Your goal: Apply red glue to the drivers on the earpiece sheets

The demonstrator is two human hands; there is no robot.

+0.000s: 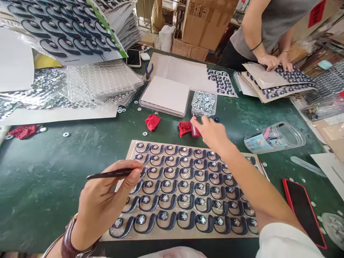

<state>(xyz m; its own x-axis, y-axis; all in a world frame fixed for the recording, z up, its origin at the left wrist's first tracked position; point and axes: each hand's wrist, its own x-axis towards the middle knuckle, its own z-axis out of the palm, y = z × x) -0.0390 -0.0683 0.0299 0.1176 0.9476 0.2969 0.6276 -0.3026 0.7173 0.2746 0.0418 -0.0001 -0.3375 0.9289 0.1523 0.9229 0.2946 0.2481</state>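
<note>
A cardboard sheet (134,147) lies in front of me on the green table, filled with rows of black hook-shaped parts (174,186) with shiny discs. My left hand (104,200) hovers over its left side, fingers pinched on a thin black stick (110,174) that points left. My right hand (212,134) reaches beyond the sheet's far edge and closes round a small red bottle (195,131), beside a red cloth (184,127). Just beyond stands a clear tray of metal washers (203,103).
Another red cloth (152,122), stacked card sheets (165,95), clear blister trays (104,80) and loose washers lie further back. A plastic jar (276,138) lies on its side at right, a red-cased phone (303,211) near it. Another person's hands (274,62) handle sheets at the far right.
</note>
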